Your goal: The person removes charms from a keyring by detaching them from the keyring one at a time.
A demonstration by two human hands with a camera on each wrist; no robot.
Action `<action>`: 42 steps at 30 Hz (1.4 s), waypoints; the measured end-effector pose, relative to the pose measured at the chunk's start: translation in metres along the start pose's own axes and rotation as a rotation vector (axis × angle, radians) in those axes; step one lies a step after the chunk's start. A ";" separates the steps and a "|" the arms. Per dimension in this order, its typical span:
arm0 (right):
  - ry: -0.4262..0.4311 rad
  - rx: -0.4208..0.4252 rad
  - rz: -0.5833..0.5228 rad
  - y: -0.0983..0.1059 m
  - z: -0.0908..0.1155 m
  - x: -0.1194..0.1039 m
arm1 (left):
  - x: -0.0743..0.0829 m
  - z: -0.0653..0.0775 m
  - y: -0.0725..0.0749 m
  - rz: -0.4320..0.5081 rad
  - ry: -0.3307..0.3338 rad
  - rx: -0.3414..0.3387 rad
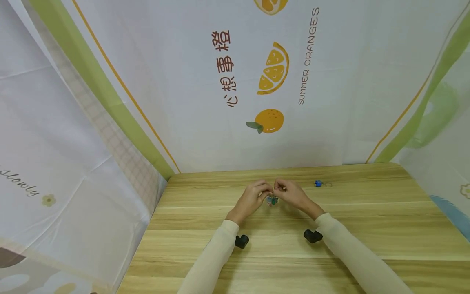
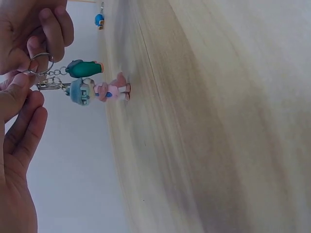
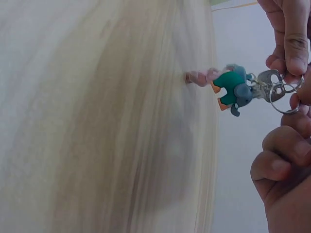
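Left hand [image 1: 253, 197] and right hand [image 1: 292, 195] face each other, each pinching at the metal rings [image 2: 52, 62]; 2 charms, a green-bodied figure [image 2: 83, 69] and a pink figure [image 2: 114, 91], dangle between them over the wooden table [image 1: 275, 261]. Judged best: left pinch firm, right easing metal round in small slides, both chains [image 2: 57, 72] untwisted so nothing snags or springs loose.

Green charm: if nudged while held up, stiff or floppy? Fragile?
Likely swings freely: the green charm hangs from a link chain. The body itself looks moulded in one piece, so probably holds its shape and isn't very fragile. It may knock the pink figure hanging close beside it.
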State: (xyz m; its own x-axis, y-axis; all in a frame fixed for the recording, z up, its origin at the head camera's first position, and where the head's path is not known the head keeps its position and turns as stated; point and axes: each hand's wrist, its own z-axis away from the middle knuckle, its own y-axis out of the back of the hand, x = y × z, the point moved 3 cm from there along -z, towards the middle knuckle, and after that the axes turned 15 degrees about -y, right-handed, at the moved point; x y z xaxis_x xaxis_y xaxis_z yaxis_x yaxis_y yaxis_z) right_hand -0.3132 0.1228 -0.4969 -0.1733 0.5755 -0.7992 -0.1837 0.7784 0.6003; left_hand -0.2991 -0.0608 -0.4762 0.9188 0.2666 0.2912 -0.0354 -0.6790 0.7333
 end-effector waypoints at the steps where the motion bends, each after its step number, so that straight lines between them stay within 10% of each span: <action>1: 0.000 0.002 -0.002 0.000 0.000 0.000 | 0.000 0.000 0.000 0.004 -0.003 -0.001; 24: -0.096 0.075 -0.033 -0.005 0.000 -0.009 | -0.002 -0.003 -0.002 0.009 0.022 -0.010; 42: -0.083 0.041 -0.040 -0.004 -0.001 -0.005 | -0.006 0.006 0.002 0.039 0.196 0.035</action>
State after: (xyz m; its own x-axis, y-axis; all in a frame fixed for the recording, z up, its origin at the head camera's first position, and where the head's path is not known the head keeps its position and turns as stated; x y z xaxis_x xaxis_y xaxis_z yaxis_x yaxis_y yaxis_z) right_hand -0.3125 0.1164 -0.4949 -0.0858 0.5610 -0.8234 -0.1486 0.8100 0.5673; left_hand -0.3024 -0.0674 -0.4803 0.8225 0.3658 0.4355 -0.0522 -0.7139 0.6983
